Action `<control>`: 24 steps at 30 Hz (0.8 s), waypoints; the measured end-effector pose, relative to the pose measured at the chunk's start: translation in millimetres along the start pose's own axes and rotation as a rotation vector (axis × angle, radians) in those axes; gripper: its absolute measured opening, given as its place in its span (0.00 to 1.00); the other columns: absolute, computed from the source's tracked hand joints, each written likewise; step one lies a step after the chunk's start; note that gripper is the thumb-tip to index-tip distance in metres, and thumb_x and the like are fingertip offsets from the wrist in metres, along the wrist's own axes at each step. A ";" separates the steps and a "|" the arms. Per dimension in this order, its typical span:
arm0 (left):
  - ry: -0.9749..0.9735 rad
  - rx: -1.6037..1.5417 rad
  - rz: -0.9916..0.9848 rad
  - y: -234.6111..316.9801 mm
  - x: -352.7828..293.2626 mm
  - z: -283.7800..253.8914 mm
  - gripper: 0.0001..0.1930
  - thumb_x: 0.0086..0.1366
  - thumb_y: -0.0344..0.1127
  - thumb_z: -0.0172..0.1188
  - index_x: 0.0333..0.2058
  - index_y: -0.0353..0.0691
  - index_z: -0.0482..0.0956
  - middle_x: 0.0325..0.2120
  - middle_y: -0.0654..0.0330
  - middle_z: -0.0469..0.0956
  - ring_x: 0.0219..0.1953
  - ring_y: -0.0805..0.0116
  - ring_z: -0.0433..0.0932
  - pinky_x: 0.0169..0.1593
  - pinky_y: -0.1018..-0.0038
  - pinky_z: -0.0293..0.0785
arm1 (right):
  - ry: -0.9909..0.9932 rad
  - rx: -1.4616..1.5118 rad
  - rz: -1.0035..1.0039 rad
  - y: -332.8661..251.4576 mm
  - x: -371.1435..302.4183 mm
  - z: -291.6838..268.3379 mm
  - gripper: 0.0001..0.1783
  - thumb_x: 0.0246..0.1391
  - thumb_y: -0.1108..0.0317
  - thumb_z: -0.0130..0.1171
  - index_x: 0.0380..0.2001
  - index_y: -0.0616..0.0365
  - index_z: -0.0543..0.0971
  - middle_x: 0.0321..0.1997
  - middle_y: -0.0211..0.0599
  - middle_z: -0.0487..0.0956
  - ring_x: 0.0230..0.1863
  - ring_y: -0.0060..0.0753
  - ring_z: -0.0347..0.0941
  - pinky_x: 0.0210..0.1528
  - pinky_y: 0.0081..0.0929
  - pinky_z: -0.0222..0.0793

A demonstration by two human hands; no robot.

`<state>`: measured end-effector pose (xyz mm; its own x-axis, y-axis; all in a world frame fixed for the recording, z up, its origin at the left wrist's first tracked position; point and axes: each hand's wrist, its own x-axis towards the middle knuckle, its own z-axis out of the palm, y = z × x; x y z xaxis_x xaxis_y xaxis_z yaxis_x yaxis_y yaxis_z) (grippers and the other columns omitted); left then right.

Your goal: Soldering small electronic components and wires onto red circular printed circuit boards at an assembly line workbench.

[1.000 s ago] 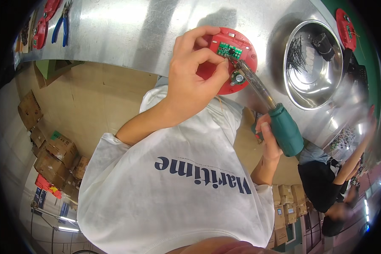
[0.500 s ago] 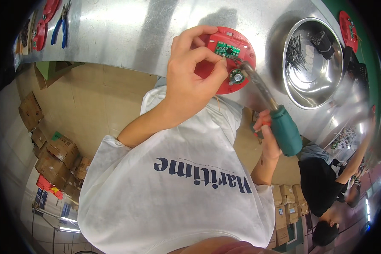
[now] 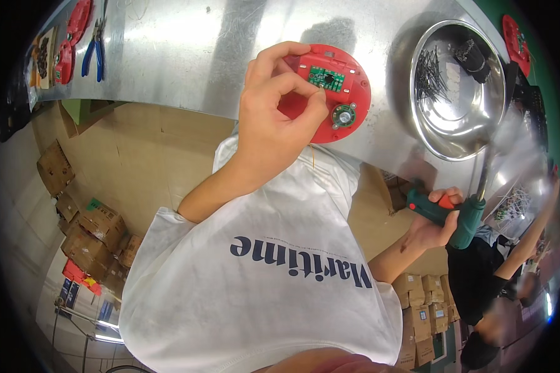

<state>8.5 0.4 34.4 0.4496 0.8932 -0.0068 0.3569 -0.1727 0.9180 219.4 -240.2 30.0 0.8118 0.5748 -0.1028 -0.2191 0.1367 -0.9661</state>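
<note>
A round red plastic housing (image 3: 353, 84) lies on the metal table (image 3: 180, 56) with a small green circuit board (image 3: 327, 78) set in it. My left hand (image 3: 270, 121) rests on the housing, fingertips pinched at the board's edge. Off the table's near edge, my right hand (image 3: 430, 229) grips a green electric screwdriver (image 3: 468, 217). Its bit points up toward a steel bowl (image 3: 418, 121), well away from the housing.
The steel bowl holds several dark screws (image 3: 432, 78). Blue-handled pliers (image 3: 95, 53) and red parts (image 3: 74, 25) lie at the table's far left, another red disc (image 3: 513, 34) at the far right. Cardboard boxes (image 3: 87, 230) sit on the floor. Another person (image 3: 485, 280) works at right.
My right hand has pulled the screwdriver off the red housing, down and to the right, toward the bowl. My left hand stays on the housing, fingers now pinched at the board.
</note>
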 end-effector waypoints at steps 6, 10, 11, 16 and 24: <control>-0.037 0.037 -0.020 2.0 3.5 -3.0 0.01 0.53 0.23 0.62 0.25 0.33 0.79 0.50 0.58 0.72 0.38 0.73 0.70 0.42 0.78 0.69 | 0.061 0.154 0.035 12.1 5.8 -9.8 0.15 0.51 0.69 0.55 0.42 0.63 0.70 0.44 0.39 0.67 0.29 0.27 0.63 0.32 0.22 0.59; -0.075 0.052 -0.040 7.7 4.5 -9.6 0.02 0.54 0.25 0.62 0.25 0.33 0.79 0.51 0.57 0.72 0.39 0.72 0.70 0.44 0.78 0.69 | 0.020 0.164 0.047 13.2 5.6 -12.7 0.17 0.47 0.77 0.55 0.44 0.63 0.70 0.45 0.36 0.66 0.27 0.23 0.59 0.30 0.20 0.55; -0.088 0.061 -0.027 9.4 4.1 -11.0 0.03 0.54 0.26 0.63 0.25 0.33 0.79 0.50 0.55 0.73 0.41 0.67 0.71 0.45 0.74 0.70 | 0.023 0.176 0.044 14.0 5.7 -12.6 0.17 0.47 0.77 0.55 0.44 0.63 0.70 0.45 0.36 0.66 0.27 0.23 0.59 0.30 0.20 0.55; -0.217 -0.049 -0.005 0.9 16.6 -32.1 0.07 0.57 0.26 0.61 0.36 0.34 0.79 0.47 0.54 0.74 0.42 0.64 0.73 0.45 0.72 0.72 | 0.040 0.215 0.036 12.6 3.9 -11.7 0.17 0.49 0.81 0.55 0.44 0.62 0.70 0.44 0.34 0.67 0.28 0.22 0.57 0.33 0.20 0.55; -0.608 0.362 0.167 31.0 66.1 -45.1 0.26 0.50 0.24 0.66 0.50 0.39 0.75 0.38 0.58 0.73 0.36 0.69 0.72 0.41 0.76 0.71 | 0.103 0.248 -0.016 21.7 -0.5 -2.9 0.15 0.50 0.75 0.56 0.43 0.61 0.70 0.45 0.37 0.66 0.30 0.24 0.61 0.35 0.19 0.59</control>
<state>12.3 72.8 80.3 0.8598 0.4724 -0.1942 0.4452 -0.5070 0.7380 215.8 -239.9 8.4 0.8643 0.4875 -0.1234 -0.3212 0.3465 -0.8813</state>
